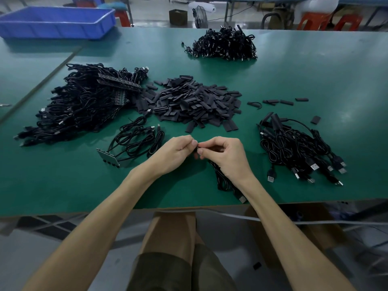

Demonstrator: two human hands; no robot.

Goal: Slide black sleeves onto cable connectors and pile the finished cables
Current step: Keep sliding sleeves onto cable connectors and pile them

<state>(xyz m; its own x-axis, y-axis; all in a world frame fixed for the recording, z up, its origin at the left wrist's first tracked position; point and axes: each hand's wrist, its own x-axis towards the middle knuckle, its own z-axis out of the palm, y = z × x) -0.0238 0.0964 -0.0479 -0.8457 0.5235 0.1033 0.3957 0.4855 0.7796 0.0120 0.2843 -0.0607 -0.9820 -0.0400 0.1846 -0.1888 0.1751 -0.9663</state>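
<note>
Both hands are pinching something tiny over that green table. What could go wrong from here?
The small black piece pinched between the left hand and right hand could slip; it is barely visible. The thin black cable under the right hand ends with its silver plug at the green table's edge and might slide off.

Dim, even overhead light; soft shadows lie on the green matte desk (315, 80), its edges bowed by the wide lens; the far background is slightly blurred.
</note>
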